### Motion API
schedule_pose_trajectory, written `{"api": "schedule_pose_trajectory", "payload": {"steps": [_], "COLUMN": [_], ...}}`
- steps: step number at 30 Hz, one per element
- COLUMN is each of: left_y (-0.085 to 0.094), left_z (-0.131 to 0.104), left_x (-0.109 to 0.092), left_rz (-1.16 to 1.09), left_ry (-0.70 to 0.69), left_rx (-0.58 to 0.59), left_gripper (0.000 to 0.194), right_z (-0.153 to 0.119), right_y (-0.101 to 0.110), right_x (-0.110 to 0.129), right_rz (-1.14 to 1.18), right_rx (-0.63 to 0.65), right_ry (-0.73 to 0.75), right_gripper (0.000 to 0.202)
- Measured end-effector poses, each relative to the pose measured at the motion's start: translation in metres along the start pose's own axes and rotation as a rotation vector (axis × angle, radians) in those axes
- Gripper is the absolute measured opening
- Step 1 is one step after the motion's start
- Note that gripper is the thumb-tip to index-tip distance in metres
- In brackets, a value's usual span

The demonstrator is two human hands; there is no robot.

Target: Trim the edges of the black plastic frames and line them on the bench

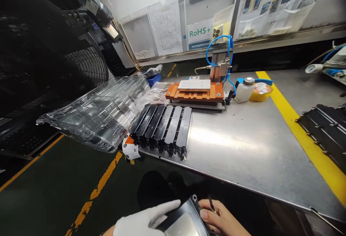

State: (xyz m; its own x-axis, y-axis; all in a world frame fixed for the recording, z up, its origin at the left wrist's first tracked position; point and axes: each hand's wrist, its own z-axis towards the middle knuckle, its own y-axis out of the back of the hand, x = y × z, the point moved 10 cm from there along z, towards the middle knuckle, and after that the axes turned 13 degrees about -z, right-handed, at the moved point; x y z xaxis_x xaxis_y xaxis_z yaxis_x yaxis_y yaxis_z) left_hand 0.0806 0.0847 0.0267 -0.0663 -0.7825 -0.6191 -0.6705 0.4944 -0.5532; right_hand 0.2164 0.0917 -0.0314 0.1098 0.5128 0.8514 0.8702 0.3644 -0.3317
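Note:
My left hand (144, 219), in a white glove, holds the left side of a black-framed part (185, 218) with a pale, shiny face, low in the view before the table edge. My bare right hand (218, 216) grips the same part by its right edge, and a thin dark piece stands up between its fingers. Six long black parts (162, 126) lie side by side on the metal table (229, 145). Behind them is an orange fixture (194, 91) with a silver block on top and blue air hoses.
Plastic-wrapped trays (102, 109) stand left of the table. A white bottle (244, 91) and a yellow bowl (261, 91) sit right of the fixture. More black parts (324, 131) lie beyond the yellow stripe. A blue bin (154, 79) is at the back.

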Motion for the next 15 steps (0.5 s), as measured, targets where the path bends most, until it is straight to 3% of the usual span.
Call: {"api": "schedule_pose_trajectory", "payload": {"steps": [3,7,10,13,15], "left_y": [-0.010,0.001,0.006,0.004,-0.009], "left_z": [0.007,0.009,0.003,-0.007,-0.008], "left_x": [-0.004,-0.001,-0.003,-0.028,-0.057], "left_rz": [0.164,0.267,0.312,0.473,0.610], "left_ry": [-0.001,-0.002,0.013,0.014,-0.039], "left_rx": [-0.029,-0.154,-0.248,-0.436,-0.533], "left_gripper": [0.081,0.078,0.075,0.077,0.079], "right_z": [0.002,0.001,-0.005,-0.020,-0.032], "right_y": [0.006,0.023,0.039,0.073,0.099], "right_x": [0.000,0.002,0.002,-0.006,-0.018], "right_rz": [-0.068,-0.212,-0.130,0.029,0.088], "right_rx": [-0.008,-0.086,-0.146,-0.353,-0.535], "right_ry": [0.017,0.014,0.007,0.015,0.021], "right_gripper": [0.055,0.047,0.047,0.057,0.056]}}
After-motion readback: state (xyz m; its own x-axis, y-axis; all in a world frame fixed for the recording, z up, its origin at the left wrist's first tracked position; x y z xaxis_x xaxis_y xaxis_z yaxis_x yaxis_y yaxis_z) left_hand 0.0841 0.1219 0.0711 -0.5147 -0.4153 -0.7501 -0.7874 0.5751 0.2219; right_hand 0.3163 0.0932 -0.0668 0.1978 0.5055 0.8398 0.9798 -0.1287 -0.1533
